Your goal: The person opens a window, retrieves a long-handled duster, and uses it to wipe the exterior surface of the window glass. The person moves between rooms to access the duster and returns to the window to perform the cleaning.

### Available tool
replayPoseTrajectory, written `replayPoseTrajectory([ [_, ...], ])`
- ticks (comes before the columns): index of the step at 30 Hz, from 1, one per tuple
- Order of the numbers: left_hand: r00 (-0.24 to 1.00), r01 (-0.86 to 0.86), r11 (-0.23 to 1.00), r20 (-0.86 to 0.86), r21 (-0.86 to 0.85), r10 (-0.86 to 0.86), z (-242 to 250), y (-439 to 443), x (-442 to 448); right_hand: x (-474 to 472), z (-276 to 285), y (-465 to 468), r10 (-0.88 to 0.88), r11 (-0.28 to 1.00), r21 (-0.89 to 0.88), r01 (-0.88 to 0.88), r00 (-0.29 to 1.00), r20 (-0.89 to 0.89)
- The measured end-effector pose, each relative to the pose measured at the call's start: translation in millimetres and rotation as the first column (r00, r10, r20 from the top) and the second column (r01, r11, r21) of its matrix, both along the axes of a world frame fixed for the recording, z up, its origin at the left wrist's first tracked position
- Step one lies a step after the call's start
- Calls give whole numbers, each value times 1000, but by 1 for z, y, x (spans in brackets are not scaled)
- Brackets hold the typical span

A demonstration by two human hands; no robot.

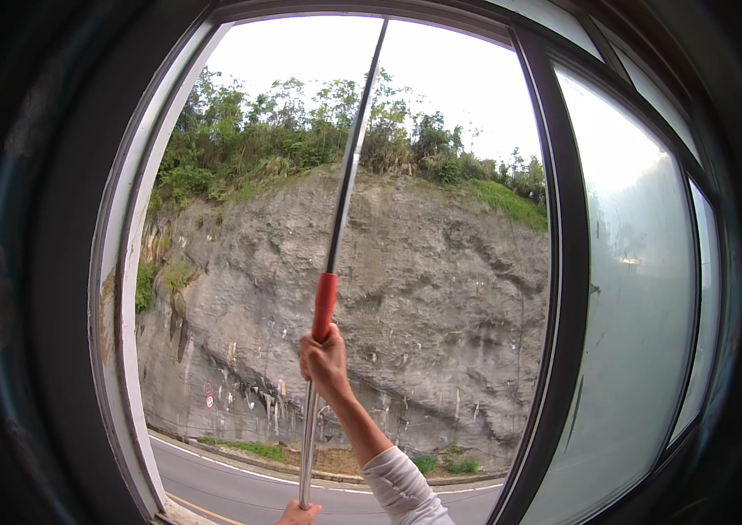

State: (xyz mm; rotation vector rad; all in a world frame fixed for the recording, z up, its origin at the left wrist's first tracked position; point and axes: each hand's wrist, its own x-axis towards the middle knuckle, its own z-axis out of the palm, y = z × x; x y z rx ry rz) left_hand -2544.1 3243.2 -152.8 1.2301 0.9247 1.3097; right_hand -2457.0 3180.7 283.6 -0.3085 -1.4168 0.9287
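A long metal telescopic pole runs upward through the window opening, tilted slightly right, and its top leaves the opening near the upper frame. My right hand is closed around the pole at the lower end of its red grip sleeve. At the bottom edge of the view my left hand holds the lower, bare metal end of the pole; only part of this hand shows. What the pole's far end carries is hidden.
A pale, worn window jamb stands at left. At right are a dark sash frame and a frosted glass pane. Outside lie a road, a rock face with trees on top, and round road signs.
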Motion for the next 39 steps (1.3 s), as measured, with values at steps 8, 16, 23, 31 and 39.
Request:
replayPoseTrajectory([
  [8,741,-227,870,-502,438,446,83,-15,-20,56,16,1,-78,995,36,92,955,-287],
  [16,756,-246,887,-495,392,429,85,-10,-18,42,36,-6,-63,996,41,74,970,-236],
  [23,958,-141,965,-214,223,190,69,-28,14,-5,41,-1,4,996,91,-5,1000,11],
  [31,740,-256,857,-480,447,472,153,-20,-18,61,82,-4,-55,987,124,98,948,-315],
  [39,997,-61,996,47,-71,65,120,-59,41,-64,68,-3,-51,987,163,6,960,274],
])
